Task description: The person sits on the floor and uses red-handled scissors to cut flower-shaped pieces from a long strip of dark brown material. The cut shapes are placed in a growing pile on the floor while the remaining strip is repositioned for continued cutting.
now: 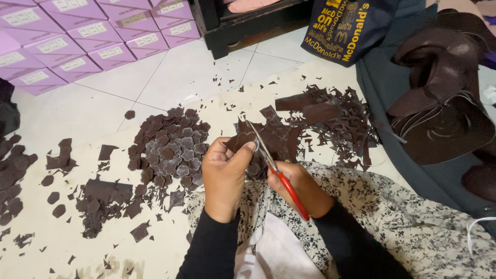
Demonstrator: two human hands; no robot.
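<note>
Head camera is looking down at a person sitting on the floor and cutting shapes out of thin dark brown material. Left hand (223, 175) is pinching a small dark brown flower-shaped sheet piece (243, 140) between thumb and fingertips, holding it up just ahead of both hands. Right hand (302, 190) is wrapping closed around the red handles of a pair of steel-bladed scissors (274, 168), whose long axis is running from that hand up and to the left, with the tips meeting the piece's right edge; the blades are looking nearly closed. The piece is lying nearer the left hand, touching it. Left of the left hand, a heap of finished dark brown flower cutouts (170, 147) is lying on a cream floor mat (62, 248). Beyond the right hand, a scatter of dark brown offcuts (336, 124) is spreading out.
</note>
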